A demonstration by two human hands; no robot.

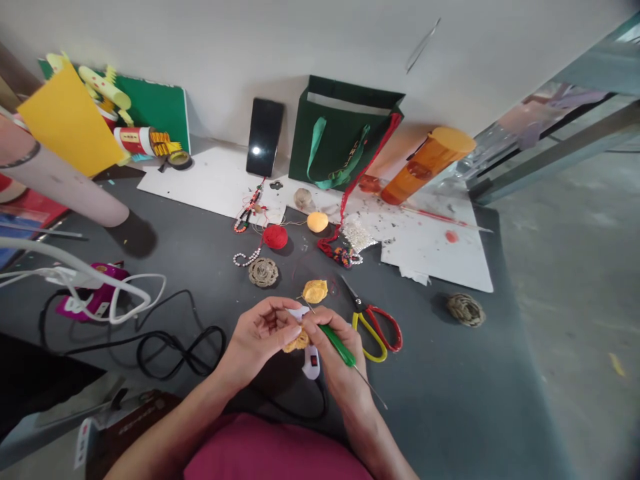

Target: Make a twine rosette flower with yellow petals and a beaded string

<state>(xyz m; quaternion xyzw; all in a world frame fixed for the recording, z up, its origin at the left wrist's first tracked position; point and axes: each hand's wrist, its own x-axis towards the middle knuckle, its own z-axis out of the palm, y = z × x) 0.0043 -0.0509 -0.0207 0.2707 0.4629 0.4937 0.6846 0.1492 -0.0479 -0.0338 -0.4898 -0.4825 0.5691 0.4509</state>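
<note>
My left hand (pixel 263 333) is closed in a pinch on a small yellow crocheted piece (pixel 297 343), held above the grey mat. My right hand (pixel 336 347) grips a green-handled crochet hook (pixel 336 345), its metal tip pointing up toward the piece and its shaft running down to the right. Another yellow crocheted piece (pixel 315 291) lies just beyond my fingers. A white switch (pixel 311 363) on a black cable sits under my hands.
Scissors (pixel 375 323) with red and yellow handles lie right of my hands. Farther off are a red yarn ball (pixel 275 237), an orange ball (pixel 317 221), bead strings (pixel 247 215), a phone (pixel 264 137), a green bag (pixel 340 137), an orange bottle (pixel 425 167). Cables (pixel 170 343) lie left.
</note>
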